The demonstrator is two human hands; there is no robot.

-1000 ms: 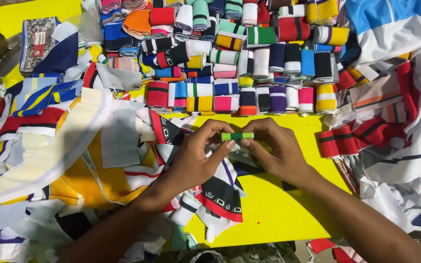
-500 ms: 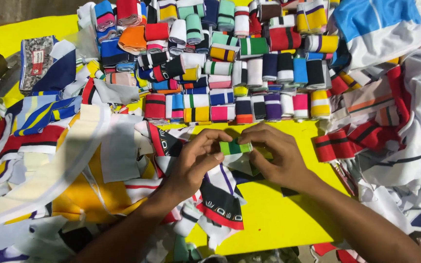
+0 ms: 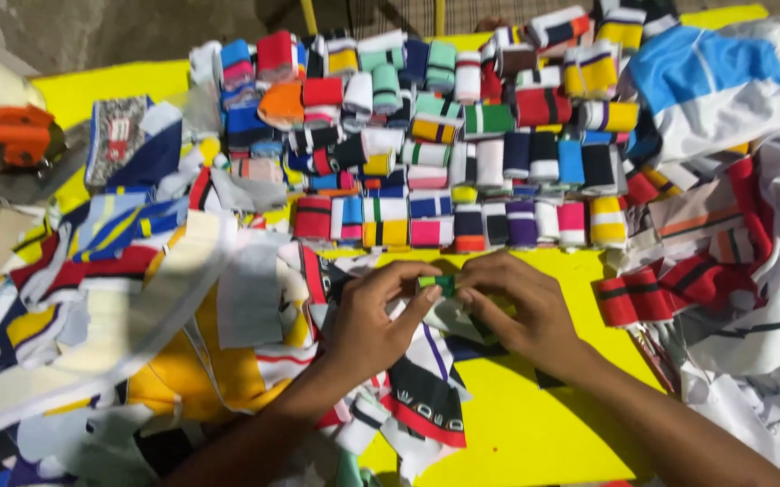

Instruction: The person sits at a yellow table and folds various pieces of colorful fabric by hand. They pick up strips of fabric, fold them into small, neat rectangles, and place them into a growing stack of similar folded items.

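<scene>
A single head-worn camera looks steeply down from close above a yellow surface (image 3: pixel 534 424), facing away from the wearer: both forearms enter from 6 o'clock, rolled fabric bands (image 3: pixel 462 162) fill 12 o'clock, loose cloth pieces (image 3: pixel 119 316) crowd 9 o'clock.

Bright yellow surface (image 3: pixel 534 424). Small green strip w/ dark stripe (image 3: pixel 438 285) between the left hand (image 3: pixel 373 317) & right hand (image 3: pixel 518 305). Rows of folded cloth bands (image 3: pixel 462 171): red, blue, pink, yellow, white, black, purple, green, many striped. White & sky-blue cloth (image 3: pixel 706 81) at right; red bands w/ black stripes (image 3: pixel 642 293); orange object (image 3: pixel 2 135) far left.
</scene>
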